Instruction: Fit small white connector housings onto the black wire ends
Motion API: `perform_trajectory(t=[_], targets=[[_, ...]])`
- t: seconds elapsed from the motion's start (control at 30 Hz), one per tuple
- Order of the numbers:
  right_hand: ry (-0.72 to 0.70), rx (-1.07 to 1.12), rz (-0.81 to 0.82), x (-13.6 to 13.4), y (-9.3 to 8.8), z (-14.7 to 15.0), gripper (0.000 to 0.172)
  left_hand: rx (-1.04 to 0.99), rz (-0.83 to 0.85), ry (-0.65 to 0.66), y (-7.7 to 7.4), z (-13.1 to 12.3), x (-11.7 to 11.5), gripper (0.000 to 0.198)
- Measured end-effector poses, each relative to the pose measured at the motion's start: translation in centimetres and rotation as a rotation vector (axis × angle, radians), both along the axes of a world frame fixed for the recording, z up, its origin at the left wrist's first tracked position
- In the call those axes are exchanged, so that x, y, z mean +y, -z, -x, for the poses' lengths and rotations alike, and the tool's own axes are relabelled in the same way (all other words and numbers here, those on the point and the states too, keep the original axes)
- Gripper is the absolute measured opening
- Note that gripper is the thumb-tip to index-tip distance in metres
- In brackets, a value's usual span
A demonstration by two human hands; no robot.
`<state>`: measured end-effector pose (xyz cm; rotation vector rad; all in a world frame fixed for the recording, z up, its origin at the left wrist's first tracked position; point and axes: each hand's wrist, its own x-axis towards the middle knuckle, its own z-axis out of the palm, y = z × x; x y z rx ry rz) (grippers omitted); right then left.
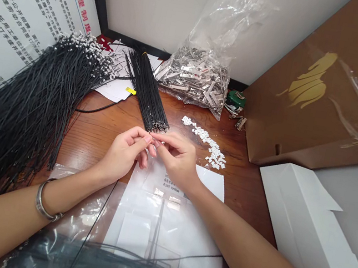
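Note:
My left hand (130, 146) and my right hand (177, 156) meet over the middle of the table, fingertips pinched together. Whatever small thing lies between them is hidden by the fingers. A thin black cord (93, 225) runs down from just below my left hand toward the near edge; whether it reaches the fingers I cannot tell. Right behind the fingertips lies a bundle of black cords (150, 89) with metal-looking ends. Small white pieces (210, 144) are scattered on the wood to the right of my right hand.
A large pile of white-tipped black cords (44, 92) fills the left. Behind stand a clear bag of metal clips (196, 74) and a green tape measure (236, 99). A brown box (312, 83) and white carton (313, 236) flank the right. Plastic-covered paper (200, 225) lies in front.

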<state>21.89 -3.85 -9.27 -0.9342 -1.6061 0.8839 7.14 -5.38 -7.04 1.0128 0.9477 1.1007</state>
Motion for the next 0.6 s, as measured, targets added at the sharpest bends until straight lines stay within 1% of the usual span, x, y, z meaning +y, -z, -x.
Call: perform_trajectory(t=[0.1,0.2,0.27,0.47,0.6], targets=[[0.014,0.023,0.093,-0.07,-0.14,-0.04,0.017,0.015,0.012,-0.014,0.01,-0.05,0.03,0.027],[0.002,0.079,0.217,-0.08,-0.24,-0.11,0.021,0.029,0.036,-0.018,-0.04,-0.12,0.05,0.03],[-0.013,0.104,0.262,-0.04,-0.26,-0.15,0.021,0.041,0.044,-0.009,-0.14,-0.14,0.03,0.03],[-0.018,0.141,0.219,0.18,-0.19,-0.07,0.014,0.065,0.036,0.012,-0.34,-0.12,-0.04,0.031],[-0.056,0.181,0.257,0.28,-0.22,-0.02,0.017,0.033,0.046,0.015,-0.19,-0.09,0.04,0.03]])
